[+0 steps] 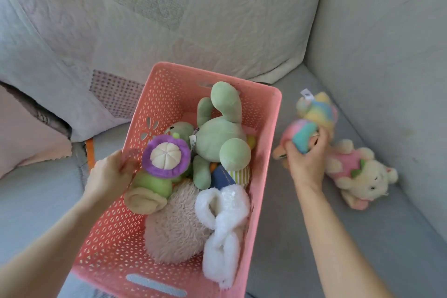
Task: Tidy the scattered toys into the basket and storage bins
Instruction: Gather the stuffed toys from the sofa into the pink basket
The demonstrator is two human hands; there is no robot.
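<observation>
A pink perforated plastic basket (pixel 263 143) sits on a grey sofa seat and holds several plush toys: a green long-eared rabbit (pixel 220 138), a purple flower toy (pixel 167 156), a beige fluffy toy (pixel 174 225) and a white fluffy toy (pixel 222 220). My left hand (pixel 110 174) grips the basket's left rim. To the right of the basket, my right hand (pixel 306 159) grips a pastel rainbow plush (pixel 312 113), blurred by motion. A cream bear in a pink outfit (pixel 360 174) lies on the seat just right of that hand.
A quilted patchwork cushion (pixel 169 19) leans against the sofa back behind the basket. The grey armrest (pixel 387 43) rises on the right. A pink fabric piece (pixel 29 133) lies at the left, with an orange strap (pixel 90 152) beside it.
</observation>
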